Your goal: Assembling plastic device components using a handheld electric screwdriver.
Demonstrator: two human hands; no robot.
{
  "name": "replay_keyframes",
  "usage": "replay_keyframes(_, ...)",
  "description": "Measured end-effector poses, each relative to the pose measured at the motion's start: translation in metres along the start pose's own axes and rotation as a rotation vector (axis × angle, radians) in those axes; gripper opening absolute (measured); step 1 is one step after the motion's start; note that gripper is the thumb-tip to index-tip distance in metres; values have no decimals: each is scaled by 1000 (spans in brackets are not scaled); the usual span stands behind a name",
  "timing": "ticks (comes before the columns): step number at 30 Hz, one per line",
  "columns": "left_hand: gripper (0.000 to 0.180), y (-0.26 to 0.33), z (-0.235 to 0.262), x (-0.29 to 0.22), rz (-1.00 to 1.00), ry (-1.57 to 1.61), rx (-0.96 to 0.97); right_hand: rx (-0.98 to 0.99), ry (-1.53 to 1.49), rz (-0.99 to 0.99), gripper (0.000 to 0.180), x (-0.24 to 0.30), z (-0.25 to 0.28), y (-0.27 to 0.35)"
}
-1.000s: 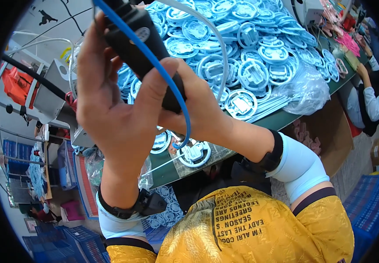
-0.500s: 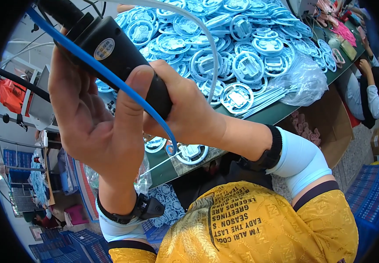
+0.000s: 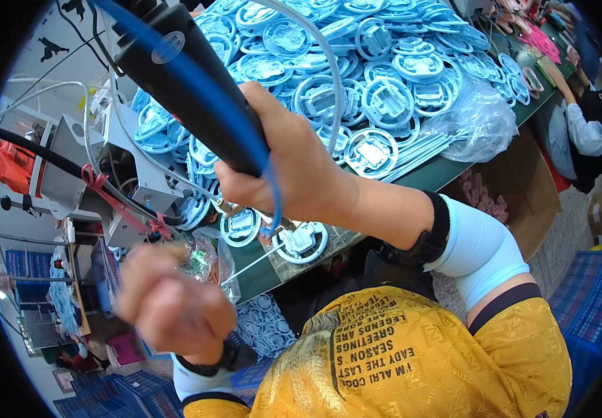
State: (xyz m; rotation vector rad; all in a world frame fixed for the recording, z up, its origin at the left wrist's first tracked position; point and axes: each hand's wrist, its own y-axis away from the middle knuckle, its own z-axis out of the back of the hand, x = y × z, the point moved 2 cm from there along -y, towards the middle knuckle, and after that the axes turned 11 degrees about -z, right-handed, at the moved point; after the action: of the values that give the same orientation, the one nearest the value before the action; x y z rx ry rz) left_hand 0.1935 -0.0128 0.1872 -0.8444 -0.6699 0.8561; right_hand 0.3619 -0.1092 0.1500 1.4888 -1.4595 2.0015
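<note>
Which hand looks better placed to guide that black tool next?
Probably the right hand: it grips the black tool near its lower end, above the light-blue ring piece. The left hand is apart from the tool, too blurred to show whether it holds anything.

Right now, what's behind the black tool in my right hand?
A heap of light-blue round pieces shows on both sides of the black tool. Whatever lies directly behind it and your right hand is covered, so I can't tell.
</note>
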Motion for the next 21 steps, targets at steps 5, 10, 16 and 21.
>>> replay_keyframes(5, 81, 99, -52, -31, 381, 108, 612, 55, -55, -87, 45, 1, 9, -3)
replay_keyframes(10, 93, 137, -85, -42, 443, 179, 415, -39, 72, 37, 43, -4, 14, -10)
replay_keyframes(16, 90, 152, -101, -44, 570, 103, 465, 1, 4, -30, 41, -3, 10, -6)
replay_keyframes(21, 79, 160, -128, -47, 680, 127, 586, -21, 20, 25, 42, -1, 12, -2)
